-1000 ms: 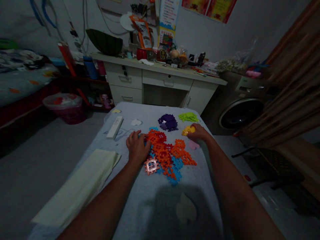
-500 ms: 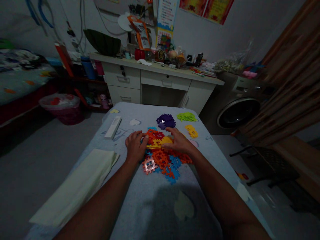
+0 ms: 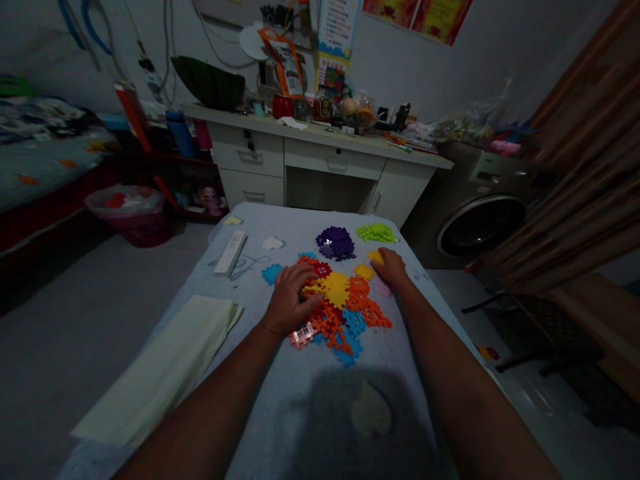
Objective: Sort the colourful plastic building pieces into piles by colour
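My left hand (image 3: pixel 294 297) is at the left of a mixed pile, its fingers and thumb curled round several yellow interlocking tiles (image 3: pixel 314 287). A larger yellow patch of tiles (image 3: pixel 337 289) lies just right of its fingertips. Under and around these are orange tiles (image 3: pixel 371 312), a dark red window tile (image 3: pixel 322 269), blue tiles (image 3: pixel 354 322) and a pink window tile (image 3: pixel 303 335). Farther right, my right hand (image 3: pixel 391 268) is closed with its fingertips on a yellow tile (image 3: pixel 375 256). Another yellow tile (image 3: pixel 365 271) lies between it and the pile.
Behind the pile are a purple heap of tiles (image 3: pixel 336 243) and a lime green heap (image 3: pixel 376 233). A lone blue tile (image 3: pixel 272 273) lies left of the pile. Nearer the table's left edge are a white box (image 3: pixel 231 253) and a folded pale cloth (image 3: pixel 165 370).
My right hand has moved from the pile to the right, onto the separate yellow tiles. A blue tile now shows left of the pile. My left hand has shifted slightly right.
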Available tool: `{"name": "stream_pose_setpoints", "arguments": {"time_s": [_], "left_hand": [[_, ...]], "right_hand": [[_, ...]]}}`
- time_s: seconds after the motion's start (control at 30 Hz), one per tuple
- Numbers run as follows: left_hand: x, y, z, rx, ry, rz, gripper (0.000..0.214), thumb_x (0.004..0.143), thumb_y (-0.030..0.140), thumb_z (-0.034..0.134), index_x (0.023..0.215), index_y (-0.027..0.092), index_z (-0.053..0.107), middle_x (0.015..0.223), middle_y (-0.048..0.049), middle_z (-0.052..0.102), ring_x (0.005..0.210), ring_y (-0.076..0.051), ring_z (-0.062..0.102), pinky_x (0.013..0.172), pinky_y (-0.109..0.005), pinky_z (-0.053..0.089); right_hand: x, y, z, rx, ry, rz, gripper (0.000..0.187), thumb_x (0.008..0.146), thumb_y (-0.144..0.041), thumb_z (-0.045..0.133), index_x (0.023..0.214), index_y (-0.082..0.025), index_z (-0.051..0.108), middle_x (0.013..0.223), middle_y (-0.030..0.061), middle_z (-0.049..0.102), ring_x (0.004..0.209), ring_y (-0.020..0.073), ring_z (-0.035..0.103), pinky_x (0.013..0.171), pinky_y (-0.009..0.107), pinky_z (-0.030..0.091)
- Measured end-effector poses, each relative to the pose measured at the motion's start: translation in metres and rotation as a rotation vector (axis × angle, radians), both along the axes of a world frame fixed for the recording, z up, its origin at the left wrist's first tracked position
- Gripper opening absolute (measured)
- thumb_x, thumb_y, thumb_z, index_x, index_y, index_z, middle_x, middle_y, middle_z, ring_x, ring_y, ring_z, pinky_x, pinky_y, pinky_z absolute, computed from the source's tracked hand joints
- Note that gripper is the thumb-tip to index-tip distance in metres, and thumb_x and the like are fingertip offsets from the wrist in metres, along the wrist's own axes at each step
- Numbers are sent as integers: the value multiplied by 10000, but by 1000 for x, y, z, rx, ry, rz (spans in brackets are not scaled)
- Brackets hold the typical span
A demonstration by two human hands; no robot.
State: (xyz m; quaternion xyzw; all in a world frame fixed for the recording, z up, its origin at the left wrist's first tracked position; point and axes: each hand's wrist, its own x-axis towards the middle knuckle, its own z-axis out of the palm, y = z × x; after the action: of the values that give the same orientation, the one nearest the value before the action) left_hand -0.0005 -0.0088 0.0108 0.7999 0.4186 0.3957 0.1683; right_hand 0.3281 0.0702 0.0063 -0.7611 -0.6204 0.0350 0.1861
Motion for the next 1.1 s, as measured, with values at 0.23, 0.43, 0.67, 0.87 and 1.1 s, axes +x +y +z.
{"name": "stream_pose_setpoints", "arguments": {"time_s": [0.23,0.43,0.67,0.87,1.1], "left_hand": [[7,8,-11,-20,94,13,330,826,412,643,1058,179,637,1092,-104,689,1039,-281,611,947,-448,437],[6,8,-5,-69,68,173,142,841,321,575,815,186,611,890,-78,664,874,-245,615,788,-373,467],[1,12,-5,-138,-87,384,180,848,369,553,817,201,610,857,-49,664,835,-222,617,788,-343,471],[-2,16,-6,-133,-281,494,250,901,324,464,1081,208,594,1056,-66,669,1007,-237,619,918,-390,470],[2,10,-2,0,-196,578,411,887,355,506,1268,201,510,1289,-123,550,1258,-297,462,1100,-489,337]], "right_hand": [[-10,-23,-7,183,5,173,519,756,-394,664,1213,-152,624,1080,124,575,1002,272,562,950,402,445],[-48,-39,24,159,235,377,407,736,-427,688,1067,-193,656,986,65,568,915,225,570,853,363,477],[-122,-57,50,69,402,791,507,743,-265,646,1241,-180,609,1223,101,632,1088,235,593,969,386,454],[-122,-27,42,111,410,619,259,775,-206,534,982,-193,689,922,33,709,859,187,639,849,334,500],[-107,57,35,175,203,151,757,658,-469,752,1314,-157,542,1282,166,567,1221,329,515,1054,468,409]]}}
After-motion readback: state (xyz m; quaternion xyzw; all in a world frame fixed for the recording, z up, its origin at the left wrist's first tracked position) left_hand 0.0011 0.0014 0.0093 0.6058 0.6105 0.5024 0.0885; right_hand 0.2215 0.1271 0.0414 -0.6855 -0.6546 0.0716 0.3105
